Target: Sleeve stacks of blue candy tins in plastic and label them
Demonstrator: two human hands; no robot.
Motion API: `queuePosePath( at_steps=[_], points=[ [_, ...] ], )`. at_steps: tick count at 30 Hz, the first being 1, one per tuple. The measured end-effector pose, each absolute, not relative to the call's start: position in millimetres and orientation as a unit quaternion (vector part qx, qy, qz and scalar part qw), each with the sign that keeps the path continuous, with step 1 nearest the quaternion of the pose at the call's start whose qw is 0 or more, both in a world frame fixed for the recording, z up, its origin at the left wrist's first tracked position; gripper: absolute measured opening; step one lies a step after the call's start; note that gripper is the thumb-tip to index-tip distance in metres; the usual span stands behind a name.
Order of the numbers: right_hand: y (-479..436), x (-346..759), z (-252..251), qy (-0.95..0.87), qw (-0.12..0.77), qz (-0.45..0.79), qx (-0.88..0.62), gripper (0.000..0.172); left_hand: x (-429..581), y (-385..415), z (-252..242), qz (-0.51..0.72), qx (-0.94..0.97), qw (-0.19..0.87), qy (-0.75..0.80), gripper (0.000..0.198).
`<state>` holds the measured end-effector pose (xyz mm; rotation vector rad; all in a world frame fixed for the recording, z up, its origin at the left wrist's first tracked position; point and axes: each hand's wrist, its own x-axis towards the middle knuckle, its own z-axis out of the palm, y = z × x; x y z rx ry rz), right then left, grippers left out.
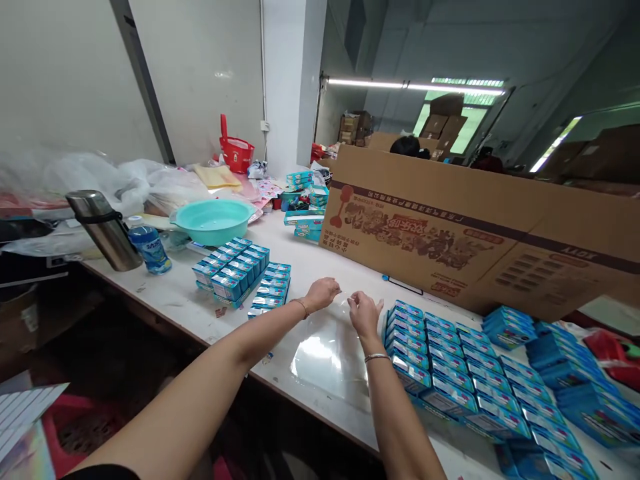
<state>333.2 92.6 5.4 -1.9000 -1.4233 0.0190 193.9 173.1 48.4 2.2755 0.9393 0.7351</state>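
Note:
A clear plastic sheet (pixel 325 350) lies flat on the white table (pixel 180 293) in front of me. My left hand (pixel 321 293) pinches its far edge with fingers closed. My right hand (pixel 365 313) pinches the same edge a little to the right. Rows of small blue boxes (pixel 450 373) lie just right of my right hand. Another block of blue boxes (pixel 240 270) sits to the left of my left hand.
A large printed cardboard carton (pixel 450 233) stands behind the sheet. A teal basin (pixel 213 220), a steel flask (pixel 103 230) and a water bottle (pixel 149 248) are at the left. A red basket (pixel 235 152) and plastic bags (pixel 125 180) lie further back.

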Motion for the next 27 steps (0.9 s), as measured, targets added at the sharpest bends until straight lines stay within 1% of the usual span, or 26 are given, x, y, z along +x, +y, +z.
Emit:
queuePosePath(
  at_steps=[3,6,9,11,12,13,15,17,20,22,24,25,27],
  points=[
    [84.8,328.2,10.4,-0.556,0.386,-0.025,-0.736,0.015,191.6,165.5,55.6,0.292,0.864,0.246,0.329,0.016],
    [68.4,329.5,28.0,-0.559,0.405,-0.064,-0.721,0.021,182.6,151.1,76.0,0.301,0.878,0.225,0.296,0.024],
    [38.6,333.5,67.4,-0.585,0.468,-0.185,-0.636,0.021,162.0,131.0,112.3,0.339,0.888,0.224,0.213,0.036],
    [12.1,331.7,102.8,-0.618,0.515,-0.273,-0.527,0.015,140.9,116.9,141.3,0.376,0.876,0.261,0.148,0.036],
    [-1.2,328.6,121.1,-0.639,0.531,-0.283,-0.48,0.013,128.6,110.3,155.7,0.383,0.865,0.298,0.125,0.035],
    [-13.4,324.3,138.7,-0.658,0.542,-0.263,-0.451,0.015,115.8,104.2,169.0,0.372,0.854,0.345,0.114,0.035],
    [-30.4,313.0,168.0,-0.685,0.56,-0.148,-0.442,0.023,90.8,93.3,190.9,0.324,0.832,0.437,0.113,0.038],
    [-33.6,300.7,185.3,-0.676,0.57,0.032,-0.467,0.032,70.5,83.5,204.0,0.32,0.812,0.476,0.11,0.037],
    [-17.4,281.8,186.1,-0.627,0.554,0.304,-0.455,0.044,53.7,69.9,206.7,0.419,0.782,0.454,0.084,0.027],
    [-4.9,266.3,171.7,-0.577,0.563,0.44,-0.396,0.044,48.8,62.7,200.2,0.468,0.738,0.478,0.084,0.025],
    [-3.0,245.5,147.9,-0.489,0.618,0.526,-0.32,0.044,43.5,58.2,191.1,0.498,0.671,0.538,0.111,0.028],
    [-8.0,233.2,133.2,-0.444,0.65,0.546,-0.288,0.05,39.2,56.9,186.5,0.516,0.64,0.555,0.131,0.029],
    [-30.2,207.0,100.2,-0.383,0.693,0.558,-0.247,0.072,26.1,55.4,177.8,0.556,0.611,0.535,0.177,0.03]
  ],
)
